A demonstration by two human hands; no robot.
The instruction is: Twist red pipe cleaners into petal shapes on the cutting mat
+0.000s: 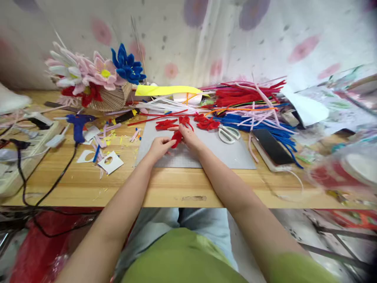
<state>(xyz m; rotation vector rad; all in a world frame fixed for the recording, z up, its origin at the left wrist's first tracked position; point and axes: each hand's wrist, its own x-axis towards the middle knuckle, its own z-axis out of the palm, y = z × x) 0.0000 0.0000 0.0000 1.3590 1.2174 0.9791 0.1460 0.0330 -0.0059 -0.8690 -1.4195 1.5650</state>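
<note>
Over the grey mat [173, 161], a red chenille piece [176, 139] is pinched narrowly in the left hand [160, 148] next to the right hand [191, 137], whose grip I cannot tell, and too firm a twist could bend it out of shape.

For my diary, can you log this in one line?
left hand: holds red piece | right hand: touches it | scissors: on grey mat

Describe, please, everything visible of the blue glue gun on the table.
The blue, seemingly plastic glue gun rests on the pale wooden table, left of the flat grey mat. Its handle extends downward in view, beside an orange-red trigger; a pale stick juts from its left end. A black cord leaves the handle's base.
</note>
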